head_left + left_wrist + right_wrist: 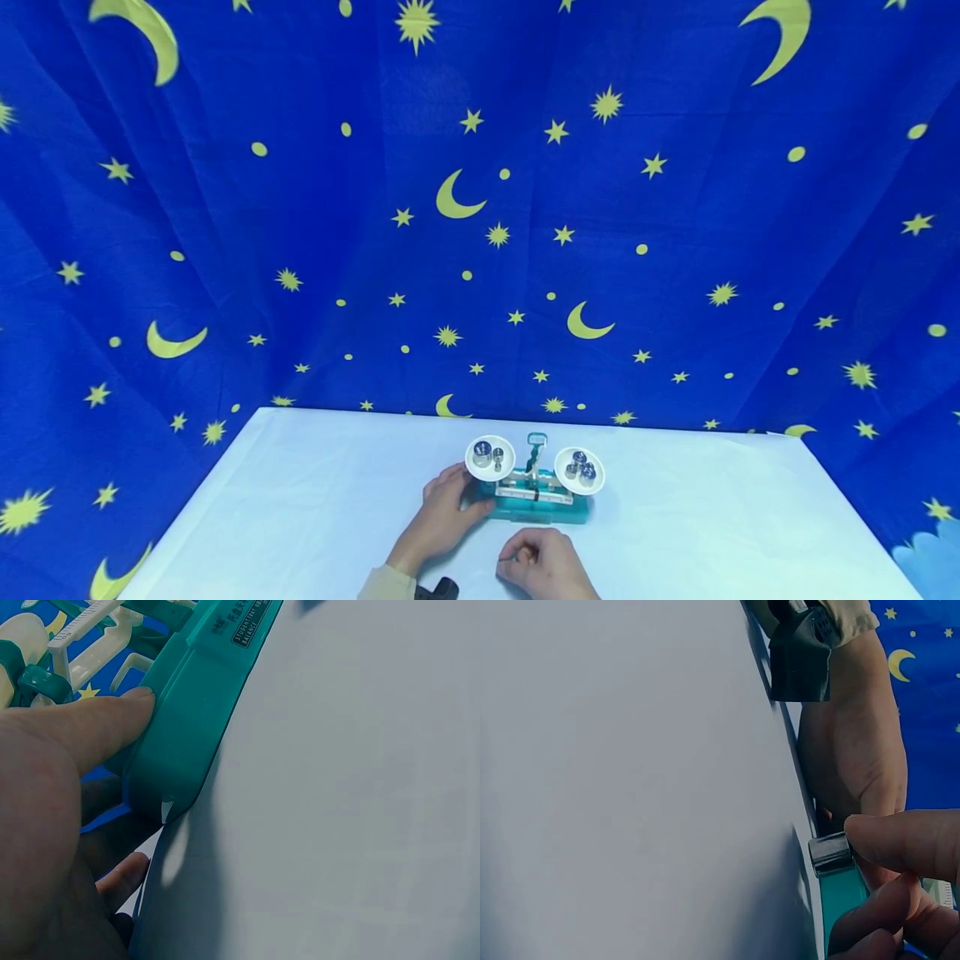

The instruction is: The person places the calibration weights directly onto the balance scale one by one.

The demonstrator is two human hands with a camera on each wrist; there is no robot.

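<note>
A teal and white balance scale (536, 508) stands on the white table with its two round white pans raised. Two shiny metal weights (482, 453) sit in the left pan, several more (581, 468) in the right one. My left hand (444, 515) grips the left end of the teal base (180, 735), thumb on its upper edge and other fingers round the end. In front of the scale, my right hand (546, 565) pinches a small silver metal weight (831, 855) between thumb and finger; the fingers partly cover it.
A black camera mount (438, 588) is at my left wrist, near the table's front. Behind and beside the white table (712, 517) hangs a blue cloth (525, 267) printed with yellow moons and stars.
</note>
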